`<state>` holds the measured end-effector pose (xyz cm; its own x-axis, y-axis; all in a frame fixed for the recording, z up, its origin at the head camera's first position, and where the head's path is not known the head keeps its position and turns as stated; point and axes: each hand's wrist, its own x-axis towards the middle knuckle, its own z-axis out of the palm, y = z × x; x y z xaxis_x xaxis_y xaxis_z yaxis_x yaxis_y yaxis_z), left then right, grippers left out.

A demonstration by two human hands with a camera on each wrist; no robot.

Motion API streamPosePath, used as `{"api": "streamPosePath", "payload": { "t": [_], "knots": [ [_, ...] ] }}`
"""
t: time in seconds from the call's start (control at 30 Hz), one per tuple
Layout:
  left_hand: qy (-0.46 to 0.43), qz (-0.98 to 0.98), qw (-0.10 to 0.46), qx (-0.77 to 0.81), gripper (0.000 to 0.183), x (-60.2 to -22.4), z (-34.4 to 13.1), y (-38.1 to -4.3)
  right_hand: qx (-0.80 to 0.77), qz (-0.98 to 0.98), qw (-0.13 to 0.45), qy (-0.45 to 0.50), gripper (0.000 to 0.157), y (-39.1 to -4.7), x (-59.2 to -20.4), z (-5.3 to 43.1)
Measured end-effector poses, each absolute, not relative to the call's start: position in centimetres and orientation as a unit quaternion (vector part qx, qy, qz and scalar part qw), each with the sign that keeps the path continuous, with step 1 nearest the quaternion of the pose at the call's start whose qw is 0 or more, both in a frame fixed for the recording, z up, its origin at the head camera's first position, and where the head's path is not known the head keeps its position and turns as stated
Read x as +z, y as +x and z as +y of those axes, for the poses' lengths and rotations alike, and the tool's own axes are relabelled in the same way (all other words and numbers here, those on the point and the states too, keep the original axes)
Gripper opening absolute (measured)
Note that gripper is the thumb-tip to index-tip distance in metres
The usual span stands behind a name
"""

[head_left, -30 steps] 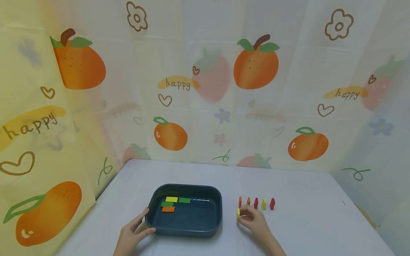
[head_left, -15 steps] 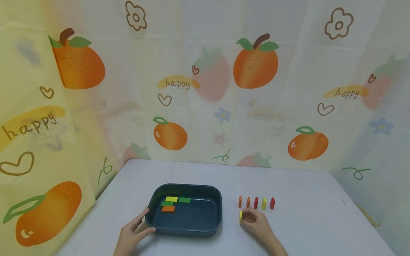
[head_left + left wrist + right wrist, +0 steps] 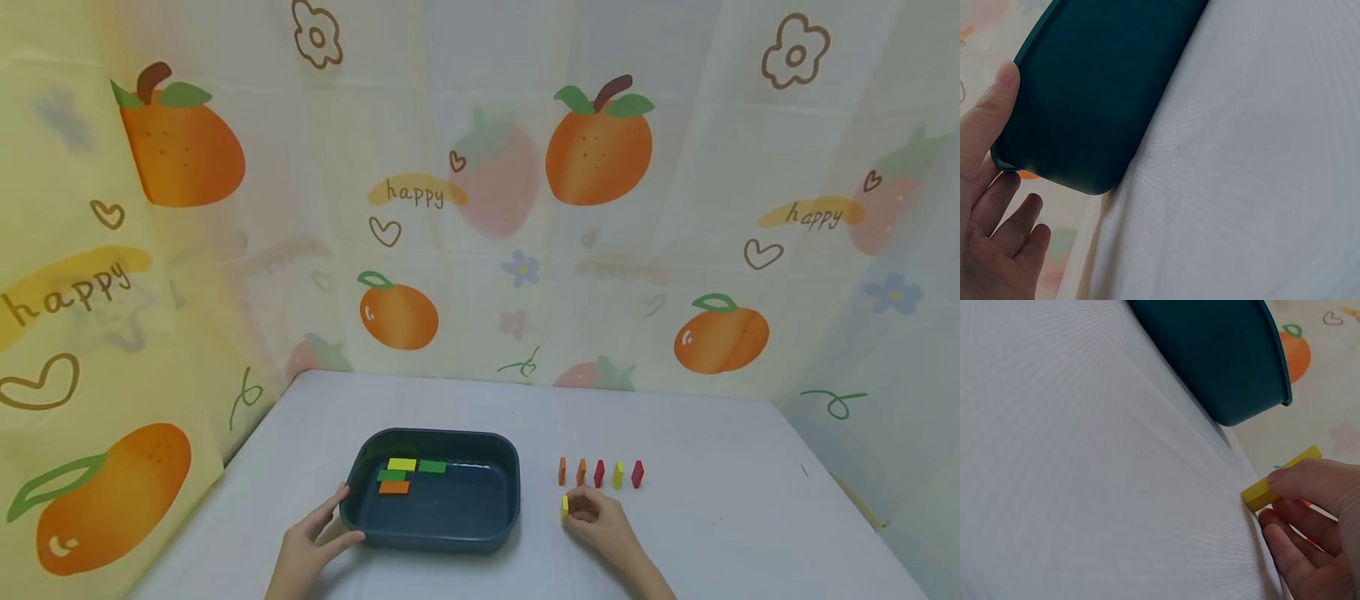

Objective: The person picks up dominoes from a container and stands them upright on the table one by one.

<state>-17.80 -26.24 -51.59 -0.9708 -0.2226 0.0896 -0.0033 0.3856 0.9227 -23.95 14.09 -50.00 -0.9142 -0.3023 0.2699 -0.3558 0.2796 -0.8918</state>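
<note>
1. Pinching one yellow block upright, the right hand keeps a firm grip just in front of the row's left end!
2. Across the table, the left hand grips the dark tray at its corner.
3. Apparently done: five blocks standing in line.
4. Apparently left: the pinched one, not yet released, plus four tiles lying flat in the tray.

The teal tray looked like smooth plastic — glossy inside, duller on its outer wall. The yellow domino resembled painted wood, smooth and matt. The white cloth was matt, lightly wrinkled — the printed backdrop, thin creased fabric.
</note>
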Motion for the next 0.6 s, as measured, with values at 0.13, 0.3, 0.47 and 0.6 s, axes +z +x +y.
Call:
{"api": "streamPosePath", "payload": {
  "t": [0.13,0.3,0.47,0.6],
  "knots": [
    [0.063,-0.826,0.106,-0.549,0.07,-51.6,-26.3,-17.8,0.563,-0.802,0.018,0.2,0.019,-24.0,-49.9,14.1],
    [0.061,-0.827,0.107,-0.549,0.07,-51.8,-26.3,-17.8,0.57,-0.797,0.012,0.201,0.021,-23.9,-49.9,14.1],
    [0.064,-0.824,0.101,-0.554,0.07,-51.8,-26.3,-17.8,0.563,-0.803,0.012,0.196,0.023,-24.5,-50.8,14.3],
    [0.066,-0.821,0.098,-0.558,0.07,-51.7,-26.3,-17.8,0.563,-0.796,0.036,0.217,0.025,-25.4,-52.7,14.7]
  ]
}}
